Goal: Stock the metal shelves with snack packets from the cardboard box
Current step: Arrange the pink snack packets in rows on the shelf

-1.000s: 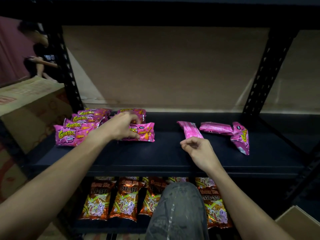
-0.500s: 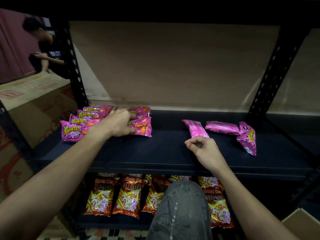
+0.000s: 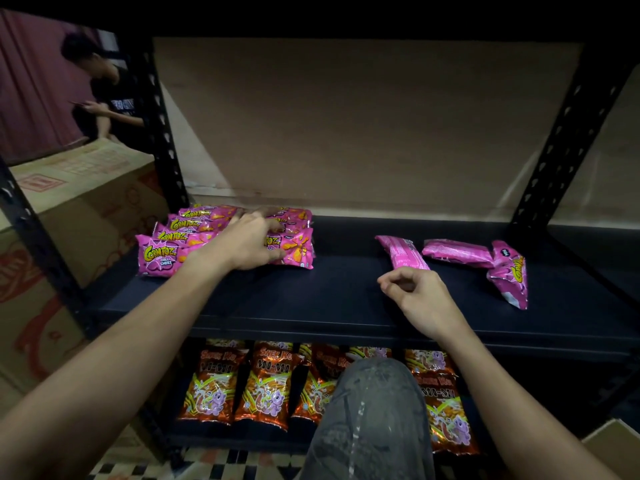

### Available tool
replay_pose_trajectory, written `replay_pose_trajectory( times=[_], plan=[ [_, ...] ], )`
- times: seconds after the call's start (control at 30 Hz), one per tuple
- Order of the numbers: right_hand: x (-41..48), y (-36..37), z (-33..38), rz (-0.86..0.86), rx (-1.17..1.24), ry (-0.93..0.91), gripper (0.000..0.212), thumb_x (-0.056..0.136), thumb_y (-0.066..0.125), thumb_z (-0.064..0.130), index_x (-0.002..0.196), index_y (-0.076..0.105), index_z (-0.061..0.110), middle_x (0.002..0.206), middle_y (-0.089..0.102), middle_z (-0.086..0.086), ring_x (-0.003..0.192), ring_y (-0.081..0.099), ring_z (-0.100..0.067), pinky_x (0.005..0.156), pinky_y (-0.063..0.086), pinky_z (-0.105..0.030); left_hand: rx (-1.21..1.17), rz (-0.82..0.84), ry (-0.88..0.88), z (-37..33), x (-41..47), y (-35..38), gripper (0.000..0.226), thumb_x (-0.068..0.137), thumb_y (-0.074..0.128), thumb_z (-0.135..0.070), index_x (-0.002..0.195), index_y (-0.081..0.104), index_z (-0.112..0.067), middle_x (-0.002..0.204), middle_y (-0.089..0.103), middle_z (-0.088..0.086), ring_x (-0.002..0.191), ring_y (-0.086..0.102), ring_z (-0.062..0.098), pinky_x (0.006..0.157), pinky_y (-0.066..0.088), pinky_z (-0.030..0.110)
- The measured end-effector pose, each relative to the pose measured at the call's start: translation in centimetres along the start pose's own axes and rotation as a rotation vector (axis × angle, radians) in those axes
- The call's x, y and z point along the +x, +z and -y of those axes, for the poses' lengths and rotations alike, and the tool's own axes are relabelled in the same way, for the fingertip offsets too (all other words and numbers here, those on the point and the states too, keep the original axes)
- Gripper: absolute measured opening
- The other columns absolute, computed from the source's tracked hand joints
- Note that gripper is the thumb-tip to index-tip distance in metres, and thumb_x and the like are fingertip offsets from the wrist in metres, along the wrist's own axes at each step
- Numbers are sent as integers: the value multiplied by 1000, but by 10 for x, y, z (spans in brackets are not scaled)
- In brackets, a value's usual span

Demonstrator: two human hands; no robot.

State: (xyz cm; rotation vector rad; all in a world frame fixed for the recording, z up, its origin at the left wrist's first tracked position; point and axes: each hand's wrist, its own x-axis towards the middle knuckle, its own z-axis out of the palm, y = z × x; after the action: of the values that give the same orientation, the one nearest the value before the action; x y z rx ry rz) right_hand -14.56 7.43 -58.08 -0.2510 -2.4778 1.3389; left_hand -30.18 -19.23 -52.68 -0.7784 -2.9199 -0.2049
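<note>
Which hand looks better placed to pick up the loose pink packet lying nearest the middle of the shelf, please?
Probably the right hand: it hovers empty just before that loose pink packet, while the left hand rests on the stacked packets.

Head view, close, looking down at shelf (image 3: 311, 306)

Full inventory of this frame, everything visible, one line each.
pink packets, grouped: several overlapping, pink, shelf left
pink packets, loose: three, pink, shelf right
orange packets: a row, orange, lower shelf
metal shelf: black, centre
cardboard box: one, brown, left of the rack
box corner: brown, bottom right
other person: dark shirt, top left
knee: grey trousers, bottom centre
left hand: flat on grouped packets
right hand: loosely curled, empty, by a loose packet
</note>
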Motion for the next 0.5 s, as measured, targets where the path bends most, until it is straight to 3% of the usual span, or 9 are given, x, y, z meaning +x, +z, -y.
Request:
replay_pose_trajectory(
  times=[0.1, 0.17, 0.23, 0.37, 0.5],
  plan=[
    [0, -3, 6, -96, -64, -27, 13, 92, 67, 16, 88, 72, 27, 88, 71, 13, 84, 63, 4, 67, 41, -3, -57, -62, 17, -8, -6, -1, 65, 89, 65, -47, 145, 45, -21, 145, 41, 15, 139, 34, 30, 117, 21, 42],
    [1, -6, 7, -191, -135, -71, 11, 90, 66, 14, 90, 70, 25, 93, 68, 8, 86, 62, 1, 68, 39, -3, -107, -124, 59, -17, -9, -1, 60, 90, 65, -43, 142, 48, -20, 136, 45, 12, 135, 37, 30, 113, 26, 39],
    [5, -9, 7, -268, -247, -91, 10, 89, 66, 15, 97, 69, 20, 103, 64, 0, 97, 60, -12, 79, 43, -18, -153, -169, 119, -27, -14, -1, 56, 89, 66, -41, 139, 51, -19, 132, 46, 9, 131, 40, 29, 111, 28, 37],
    [10, -9, 2, -281, -439, -13, 38, 89, 69, 24, 124, 61, 13, 127, 53, -9, 125, 45, -27, 104, 40, -40, -237, -178, 217, -47, -20, 6, 49, 88, 69, -38, 132, 59, -19, 147, 42, 2, 137, 37, 21, 115, 24, 31],
    [13, -4, -6, -209, -587, 75, 62, 87, 70, 46, 138, 49, 16, 136, 46, -12, 129, 41, -32, 105, 38, -48, -355, -183, 265, -64, -28, 21, 41, 90, 68, -36, 127, 62, -21, 147, 44, -4, 136, 40, 13, 111, 23, 20]
  ],
)
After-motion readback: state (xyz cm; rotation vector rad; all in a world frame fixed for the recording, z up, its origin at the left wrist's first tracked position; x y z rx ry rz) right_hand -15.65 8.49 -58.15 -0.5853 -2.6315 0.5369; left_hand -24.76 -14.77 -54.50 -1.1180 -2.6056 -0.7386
